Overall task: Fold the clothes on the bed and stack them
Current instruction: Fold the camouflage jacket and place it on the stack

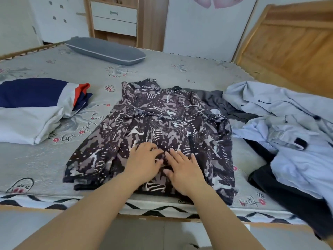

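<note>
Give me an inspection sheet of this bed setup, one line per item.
Surface: grey flower-printed mattress cover, partly bare.
Job's things: dark patterned camouflage jacket spread flat in the middle; folded navy, white and orange garment stack to the left; unfolded pale blue jacket heap to the right.
Clutter: grey pillow at the far edge.
Hands: left hand and right hand lie flat on the jacket's lower front.
Cables: nothing seen.
Surroundings: wooden headboard, white drawers.
</note>
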